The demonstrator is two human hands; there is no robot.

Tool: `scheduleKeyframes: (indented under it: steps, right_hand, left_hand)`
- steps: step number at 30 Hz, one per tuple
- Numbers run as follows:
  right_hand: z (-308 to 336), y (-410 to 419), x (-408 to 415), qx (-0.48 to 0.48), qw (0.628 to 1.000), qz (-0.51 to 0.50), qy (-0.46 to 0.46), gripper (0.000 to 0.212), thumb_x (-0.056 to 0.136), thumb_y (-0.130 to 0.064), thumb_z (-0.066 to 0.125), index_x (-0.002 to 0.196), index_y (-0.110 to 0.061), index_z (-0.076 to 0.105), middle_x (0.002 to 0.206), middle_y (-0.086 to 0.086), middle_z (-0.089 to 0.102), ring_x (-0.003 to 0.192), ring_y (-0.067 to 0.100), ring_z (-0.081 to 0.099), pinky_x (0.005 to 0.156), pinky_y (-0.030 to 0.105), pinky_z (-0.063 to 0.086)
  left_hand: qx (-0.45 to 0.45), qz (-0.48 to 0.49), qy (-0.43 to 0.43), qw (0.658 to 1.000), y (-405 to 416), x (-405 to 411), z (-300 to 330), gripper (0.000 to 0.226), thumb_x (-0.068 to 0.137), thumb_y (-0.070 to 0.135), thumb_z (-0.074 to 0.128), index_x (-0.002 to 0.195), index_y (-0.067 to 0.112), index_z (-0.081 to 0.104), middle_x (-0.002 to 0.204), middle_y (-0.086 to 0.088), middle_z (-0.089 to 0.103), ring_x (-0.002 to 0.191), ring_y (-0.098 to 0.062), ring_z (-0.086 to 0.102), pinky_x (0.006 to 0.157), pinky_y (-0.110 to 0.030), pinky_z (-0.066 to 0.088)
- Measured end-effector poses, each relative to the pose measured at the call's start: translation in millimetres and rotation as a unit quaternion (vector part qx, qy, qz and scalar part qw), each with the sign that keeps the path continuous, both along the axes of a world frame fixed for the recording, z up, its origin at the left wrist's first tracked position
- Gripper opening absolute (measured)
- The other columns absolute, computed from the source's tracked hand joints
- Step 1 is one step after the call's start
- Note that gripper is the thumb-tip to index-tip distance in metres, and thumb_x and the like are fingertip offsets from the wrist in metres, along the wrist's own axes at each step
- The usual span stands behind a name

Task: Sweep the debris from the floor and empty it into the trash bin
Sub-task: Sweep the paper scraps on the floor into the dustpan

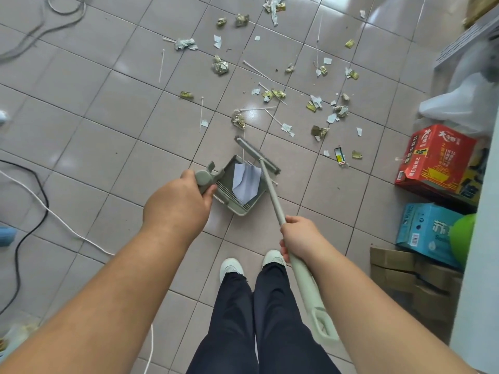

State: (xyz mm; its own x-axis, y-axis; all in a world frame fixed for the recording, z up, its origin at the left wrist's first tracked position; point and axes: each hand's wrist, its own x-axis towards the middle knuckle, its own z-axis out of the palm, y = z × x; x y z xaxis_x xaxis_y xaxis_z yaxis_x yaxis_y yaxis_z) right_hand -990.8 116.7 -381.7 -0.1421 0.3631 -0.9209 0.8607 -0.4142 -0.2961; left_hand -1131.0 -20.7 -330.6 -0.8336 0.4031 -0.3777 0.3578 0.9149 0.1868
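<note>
The left hand grips the handle of the dustpan, which sits on the tiled floor with a sheet of white paper inside. The right hand wraps the broom shaft; its head rests at the dustpan's far edge. Debris lies scattered beyond the dustpan. Boxes to its right are partly cut off.

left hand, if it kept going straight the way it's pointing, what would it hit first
Probably the dustpan. The left hand already grips its handle and points up and right across the pan, so the white paper inside, then the broom head, lie next, though depth is unclear.
</note>
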Motion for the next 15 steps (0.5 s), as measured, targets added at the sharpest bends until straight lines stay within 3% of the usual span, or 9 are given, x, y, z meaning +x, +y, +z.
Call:
scheduleKeyframes:
  steps: [3,5,8,13,15]
  right_hand:
    - [-17,3,-17,0.013,1.0,0.025,0.001,0.043,0.091,-0.002,0.031,0.128,-0.013,0.051,0.069,0.011,0.046,0.047,0.019,0.045,0.043,0.02,0.042]
    - [-25,8,-29,0.021,0.996,0.083,0.011,0.027,0.092,-0.004,0.036,0.111,-0.005,0.056,0.065,0.008,0.048,0.049,0.018,0.048,0.048,0.023,0.044]
    - [-31,16,-43,0.031,0.99,0.139,0.004,0.006,0.093,-0.007,0.042,0.09,-0.006,0.048,0.064,0.006,0.05,0.052,0.016,0.051,0.053,0.026,0.047]
    - [-50,20,-54,0.032,0.987,0.154,-0.011,0.018,0.094,-0.005,0.042,0.077,-0.008,0.045,0.065,0.007,0.048,0.053,0.017,0.05,0.054,0.026,0.048]
    - [-52,16,-54,0.017,0.986,0.166,-0.022,0.013,0.095,-0.006,0.042,0.083,-0.006,0.045,0.066,0.006,0.048,0.053,0.017,0.049,0.052,0.025,0.047]
  left_hand:
    - [0.0,0.008,-0.004,1.0,-3,0,0,0.038,0.094,0.044,0.042,0.102,0.008,0.048,0.079,-0.012,0.059,0.068,-0.03,0.047,0.058,-0.032,0.038]
    - [-0.003,0.013,-0.005,1.0,-8,1,0,0.038,0.093,0.045,0.042,0.102,0.008,0.048,0.075,-0.007,0.052,0.068,-0.028,0.044,0.059,-0.032,0.039]
    - [-0.007,0.019,0.001,1.0,-18,-1,2,0.038,0.093,0.046,0.042,0.103,0.01,0.048,0.076,-0.007,0.052,0.069,-0.027,0.044,0.06,-0.032,0.037]
    - [-0.02,0.028,0.004,0.999,-31,-8,2,0.038,0.092,0.047,0.043,0.102,0.011,0.049,0.066,0.002,0.043,0.069,-0.026,0.044,0.059,-0.032,0.037]
    - [-0.027,0.034,0.0,0.999,-33,-10,2,0.038,0.092,0.048,0.043,0.102,0.011,0.049,0.061,0.005,0.038,0.068,-0.026,0.044,0.059,-0.032,0.037]
